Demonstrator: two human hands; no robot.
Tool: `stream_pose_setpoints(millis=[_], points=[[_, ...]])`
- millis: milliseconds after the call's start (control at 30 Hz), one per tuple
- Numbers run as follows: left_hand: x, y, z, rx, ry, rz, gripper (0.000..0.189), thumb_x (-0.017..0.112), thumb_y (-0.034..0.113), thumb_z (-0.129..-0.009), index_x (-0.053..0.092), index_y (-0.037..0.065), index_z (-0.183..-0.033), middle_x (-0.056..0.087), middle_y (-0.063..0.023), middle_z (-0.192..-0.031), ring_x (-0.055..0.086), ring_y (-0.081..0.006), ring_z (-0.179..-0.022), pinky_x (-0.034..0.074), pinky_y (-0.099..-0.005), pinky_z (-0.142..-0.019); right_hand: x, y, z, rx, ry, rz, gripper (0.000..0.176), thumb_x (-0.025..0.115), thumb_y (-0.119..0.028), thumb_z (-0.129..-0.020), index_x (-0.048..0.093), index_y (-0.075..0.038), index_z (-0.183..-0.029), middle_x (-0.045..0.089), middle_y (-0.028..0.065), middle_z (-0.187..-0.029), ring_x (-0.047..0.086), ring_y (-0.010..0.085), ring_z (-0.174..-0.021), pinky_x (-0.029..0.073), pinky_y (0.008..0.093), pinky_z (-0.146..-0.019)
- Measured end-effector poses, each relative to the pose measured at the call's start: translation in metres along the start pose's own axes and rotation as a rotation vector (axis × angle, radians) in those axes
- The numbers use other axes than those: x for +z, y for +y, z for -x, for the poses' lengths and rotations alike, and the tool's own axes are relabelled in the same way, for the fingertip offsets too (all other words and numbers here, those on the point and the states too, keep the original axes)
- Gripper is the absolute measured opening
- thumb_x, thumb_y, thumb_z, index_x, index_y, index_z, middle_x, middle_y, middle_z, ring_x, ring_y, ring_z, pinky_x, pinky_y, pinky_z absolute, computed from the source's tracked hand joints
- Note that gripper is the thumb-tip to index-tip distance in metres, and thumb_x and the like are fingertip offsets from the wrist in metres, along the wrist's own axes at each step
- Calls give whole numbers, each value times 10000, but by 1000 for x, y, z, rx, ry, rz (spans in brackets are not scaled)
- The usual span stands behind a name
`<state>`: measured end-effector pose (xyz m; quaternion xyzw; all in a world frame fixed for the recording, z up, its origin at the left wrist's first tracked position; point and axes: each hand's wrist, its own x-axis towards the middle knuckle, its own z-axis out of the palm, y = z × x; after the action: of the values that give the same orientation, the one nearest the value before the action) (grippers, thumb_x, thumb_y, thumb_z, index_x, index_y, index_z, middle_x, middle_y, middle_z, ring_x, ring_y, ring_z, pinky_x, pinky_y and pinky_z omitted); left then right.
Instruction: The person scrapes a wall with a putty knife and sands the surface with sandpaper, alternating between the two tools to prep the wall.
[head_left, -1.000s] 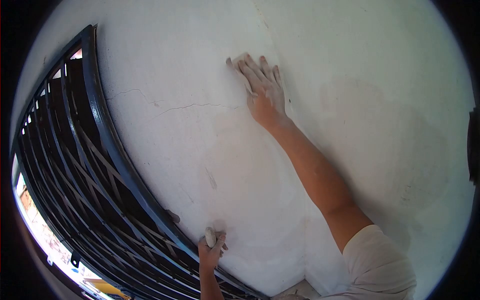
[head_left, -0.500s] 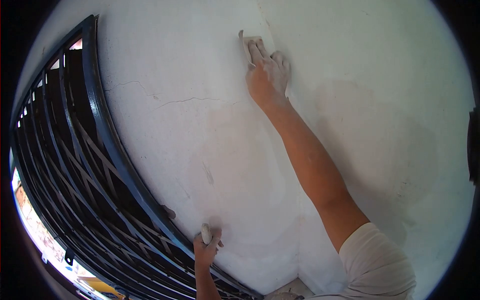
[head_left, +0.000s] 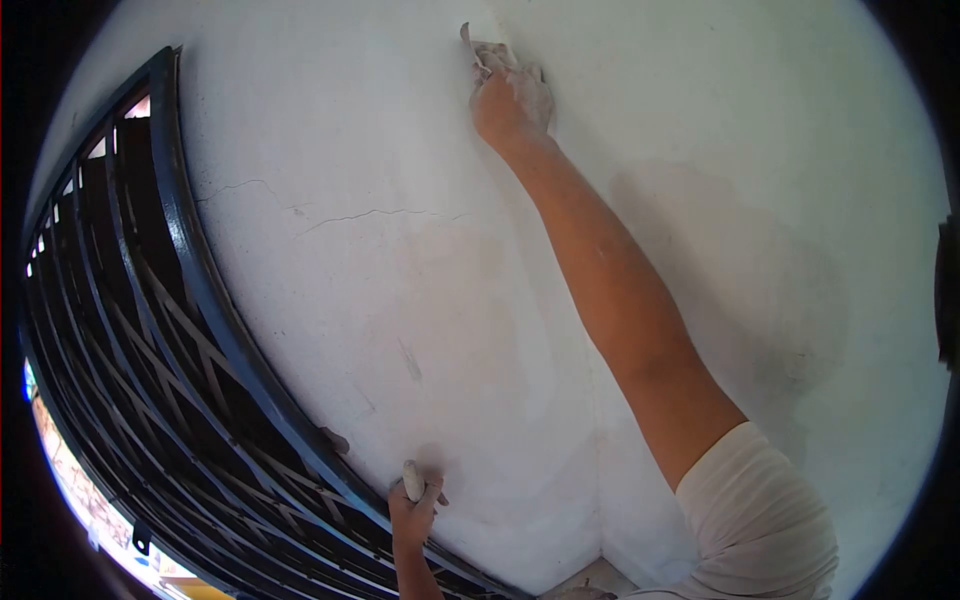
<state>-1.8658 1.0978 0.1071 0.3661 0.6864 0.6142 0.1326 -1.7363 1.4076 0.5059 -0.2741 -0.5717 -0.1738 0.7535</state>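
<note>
A pale sanding sheet (head_left: 481, 46), long axis up-frame, is gripped against the white plastered wall (head_left: 330, 150) by the right hand (head_left: 512, 100) at top centre. An upright whitish handle (head_left: 411, 480) is clenched by the left hand (head_left: 415, 515) at bottom centre.

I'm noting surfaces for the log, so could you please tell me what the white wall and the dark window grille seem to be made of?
The white wall looks like matt painted plaster: hairline cracks and smoother patches show. The dark window grille looks like painted metal, slightly glossy: thin crossed bars and a sheen on its frame.
</note>
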Motion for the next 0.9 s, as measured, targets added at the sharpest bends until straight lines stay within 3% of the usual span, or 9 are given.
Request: stream_pose_setpoints(millis=[100, 200, 467, 700, 800, 900], points=[[4, -1, 0, 58, 19, 18, 173, 680, 151, -882, 696, -7, -953, 631, -52, -645, 580, -110, -524, 397, -238, -449, -21, 0, 26, -3, -130, 132, 356, 500, -251, -954, 601, -150, -1280, 648, 75, -1240, 617, 360, -1012, 483, 449, -905], [8, -8, -1, 110, 44, 57, 184, 682, 159, -879, 684, -10, -951, 634, -58, -666, 590, -119, -518, 388, -234, -432, -37, 3, 63, -6, -225, 23, 447, 566, -175, -897, 536, -128, -1341, 483, 71, -1455, 576, 303, -1076, 494, 378, -892], [6, -5, 3, 86, 49, 46, 162, 683, 127, -878, 695, -15, -953, 659, -54, -747, 616, -129, -571, 408, -249, -468, -89, 20, 183, -56, -430, 17, 689, 660, -51, -781, 444, -100, -1433, 445, 65, -1487, 538, 280, -974, 479, 368, -856], [3, -4, 3, 30, 40, 16, 174, 688, 142, -883, 696, -19, -947, 649, -53, -728, 605, -126, -562, 404, -246, -464, -85, 6, 147, -32, -316, 57, 674, 660, -61, -779, 458, -90, -1422, 454, 71, -1478, 523, 269, -977, 447, 390, -873], [2, -3, 4, 27, 29, 35, 172, 686, 141, -887, 697, -21, -945, 648, -56, -729, 605, -125, -564, 404, -244, -466, -76, 12, 129, 28, -337, 5, 660, 652, -81, -806, 440, -97, -1431, 454, 72, -1477, 542, 264, -972, 455, 394, -888], [4, -3, 2, 36, 35, 53, 179, 693, 146, -884, 700, -19, -953, 646, -59, -716, 604, -128, -560, 408, -247, -469, -84, 6, 132, 77, -495, -8, 680, 645, -101, -835, 389, -112, -1465, 434, 76, -1494, 562, 265, -982, 463, 400, -914]])
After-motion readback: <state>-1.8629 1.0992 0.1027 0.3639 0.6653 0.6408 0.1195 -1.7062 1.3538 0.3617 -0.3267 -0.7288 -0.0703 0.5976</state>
